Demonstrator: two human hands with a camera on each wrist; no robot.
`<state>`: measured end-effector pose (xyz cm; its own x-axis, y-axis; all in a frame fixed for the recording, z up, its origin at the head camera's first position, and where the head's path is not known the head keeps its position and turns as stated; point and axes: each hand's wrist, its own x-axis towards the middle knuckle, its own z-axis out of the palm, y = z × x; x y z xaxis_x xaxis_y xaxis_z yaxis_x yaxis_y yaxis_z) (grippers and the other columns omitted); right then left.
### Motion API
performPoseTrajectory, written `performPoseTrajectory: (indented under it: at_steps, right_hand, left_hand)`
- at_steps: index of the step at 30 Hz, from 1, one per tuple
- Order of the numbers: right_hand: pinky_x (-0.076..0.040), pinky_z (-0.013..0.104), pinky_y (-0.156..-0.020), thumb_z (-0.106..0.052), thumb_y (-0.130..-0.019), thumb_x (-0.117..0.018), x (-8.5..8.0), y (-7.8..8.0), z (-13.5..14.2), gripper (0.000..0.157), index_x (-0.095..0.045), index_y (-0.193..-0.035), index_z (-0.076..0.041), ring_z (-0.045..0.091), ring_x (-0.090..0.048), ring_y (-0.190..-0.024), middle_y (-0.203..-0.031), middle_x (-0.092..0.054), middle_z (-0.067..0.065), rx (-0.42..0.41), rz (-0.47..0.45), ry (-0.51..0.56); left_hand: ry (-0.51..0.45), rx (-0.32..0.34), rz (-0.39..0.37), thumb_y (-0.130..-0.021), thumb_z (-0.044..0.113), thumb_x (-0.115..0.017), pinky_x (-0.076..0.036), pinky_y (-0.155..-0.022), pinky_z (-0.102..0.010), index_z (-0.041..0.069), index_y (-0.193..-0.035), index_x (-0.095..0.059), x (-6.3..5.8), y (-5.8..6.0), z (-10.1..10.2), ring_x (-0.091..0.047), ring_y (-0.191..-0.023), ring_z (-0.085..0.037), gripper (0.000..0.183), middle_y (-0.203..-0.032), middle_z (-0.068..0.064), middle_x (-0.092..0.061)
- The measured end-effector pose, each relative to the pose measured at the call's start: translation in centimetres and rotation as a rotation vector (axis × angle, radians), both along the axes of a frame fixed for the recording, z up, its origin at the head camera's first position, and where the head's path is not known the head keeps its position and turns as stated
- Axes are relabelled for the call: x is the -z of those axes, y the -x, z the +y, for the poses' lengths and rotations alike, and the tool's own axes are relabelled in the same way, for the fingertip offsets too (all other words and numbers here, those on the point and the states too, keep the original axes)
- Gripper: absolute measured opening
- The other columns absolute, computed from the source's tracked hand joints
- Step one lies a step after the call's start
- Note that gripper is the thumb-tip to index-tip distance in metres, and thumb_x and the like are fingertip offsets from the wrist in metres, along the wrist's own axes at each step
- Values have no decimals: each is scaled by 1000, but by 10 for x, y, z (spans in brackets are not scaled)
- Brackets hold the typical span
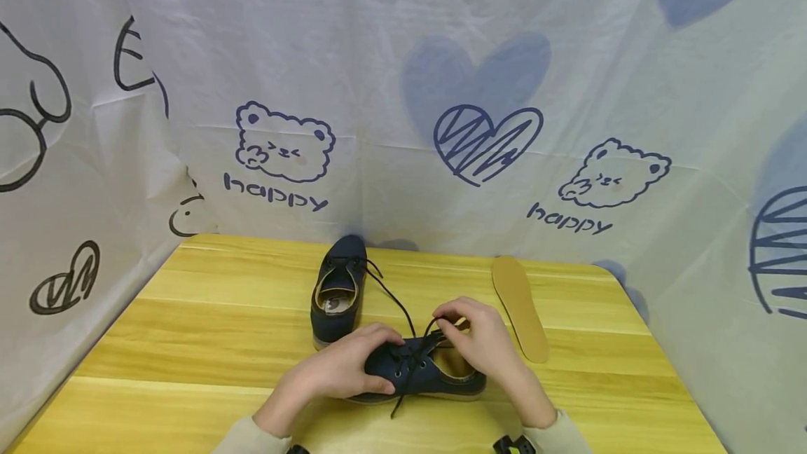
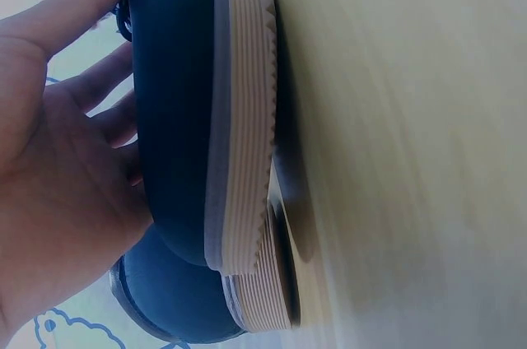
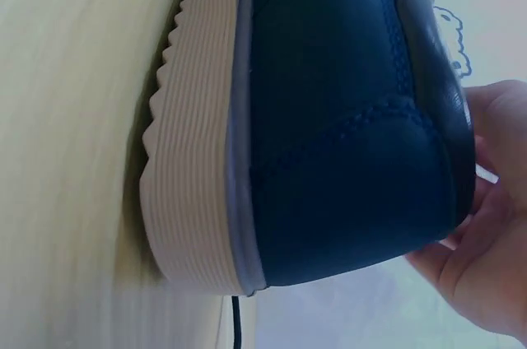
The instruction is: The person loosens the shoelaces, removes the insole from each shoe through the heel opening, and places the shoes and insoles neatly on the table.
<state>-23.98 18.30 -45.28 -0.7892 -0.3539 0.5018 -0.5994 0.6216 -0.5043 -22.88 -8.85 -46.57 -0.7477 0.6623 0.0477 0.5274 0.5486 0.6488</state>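
A dark blue lace-up shoe [image 1: 435,382] lies sideways on the table, toe to the left. My left hand [image 1: 343,366] holds it over the toe, thumb on the near side and fingers on the far side. In the left wrist view that hand [image 2: 66,143] lies against the shoe's upper [image 2: 173,118], above a ribbed pale sole. Over the shoe's opening, my right hand [image 1: 482,338] pinches a black shoelace [image 1: 431,328] between thumb and fingers. The other lace end hangs down the near side. The right wrist view shows the heel [image 3: 354,193], partly hiding the right hand's fingers.
A second dark blue shoe [image 1: 334,328] stands behind the left hand, toe toward the back, a lace trailing beside it. A tan insole [image 1: 520,310] lies to the right on the wooden table [image 1: 208,342]. A printed cloth [image 1: 384,181] hangs behind the table.
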Motion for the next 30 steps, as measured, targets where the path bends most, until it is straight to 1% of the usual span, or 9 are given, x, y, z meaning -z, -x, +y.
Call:
performPoseTrajectory:
  at_steps: [3, 6, 9, 12, 16, 19, 23, 25, 30]
  right_hand:
    - [-61, 30, -68, -4, -91, -79, 2, 1, 2, 15, -78, -101, -14, 10, -69, -83, -94, -74, -5, 33, -37, -19]
    - [-61, 28, -69, -3, -90, -79, 3, 2, 2, 15, -78, -101, -14, 12, -69, -83, -94, -73, -3, 42, -77, -39]
    - [-61, 31, -72, -4, -92, -78, 2, 3, 3, 14, -78, -102, -13, 12, -69, -86, -97, -73, -3, 30, -105, -44]
    - [-62, 36, -77, -4, -92, -78, 0, 2, 4, 17, -77, -104, -15, 13, -70, -91, -102, -73, -5, 11, -99, -43]
    - [-60, 41, -87, -2, -89, -80, -4, 0, 4, 27, -76, -109, -19, 16, -69, -104, -113, -71, -5, -53, -42, -50]
    - [-58, 43, -92, -1, -87, -82, -5, -2, 4, 30, -76, -111, -18, 19, -67, -111, -118, -70, -4, -120, 19, -67]
    - [-57, 41, -94, -1, -86, -83, -6, -3, 1, 26, -77, -108, -14, 18, -65, -112, -117, -70, -4, -200, 97, -93]
    - [-56, 40, -94, -2, -86, -83, -7, -3, 0, 24, -77, -106, -14, 17, -64, -111, -115, -70, -4, -234, 128, -105]
    - [-56, 39, -94, 0, -86, -82, -8, -5, -4, 21, -78, -100, -15, 17, -64, -109, -111, -71, -4, -304, 169, -136]
  left_hand:
    - [-1, 1, -2, -87, 36, -87, -46, -111, -45, 18, -139, -60, -1, -1, 0, -53, -134, -22, 61, -144, -2, -56]
    - [-2, -2, -7, -87, 36, -86, -46, -111, -46, 19, -139, -60, -1, -1, 0, -53, -134, -22, 61, -144, -2, -56]
    - [-1, -4, -7, -87, 37, -86, -46, -111, -46, 19, -139, -60, -1, -1, 0, -53, -134, -22, 61, -144, -2, -56]
    - [2, -7, -5, -87, 37, -86, -46, -111, -46, 19, -139, -60, -1, 0, 0, -53, -134, -22, 62, -145, -2, -56]
    - [1, -5, -11, -87, 37, -86, -46, -110, -46, 20, -139, -60, 0, 0, 0, -53, -134, -22, 61, -145, -1, -56]
    - [4, -4, -17, -87, 37, -86, -47, -109, -45, 20, -140, -60, 0, 0, 0, -53, -133, -22, 61, -144, -1, -56]
    - [15, -7, -15, -88, 38, -85, -47, -109, -43, 21, -140, -60, 1, 0, -1, -53, -133, -20, 60, -144, 0, -56]
    - [17, -7, -12, -88, 39, -85, -47, -109, -43, 21, -140, -60, 1, 0, -1, -54, -132, -20, 60, -144, 1, -56]
    - [9, -3, -9, -87, 38, -85, -48, -108, -42, 21, -139, -60, 1, 0, -1, -54, -131, -19, 60, -142, 1, -57]
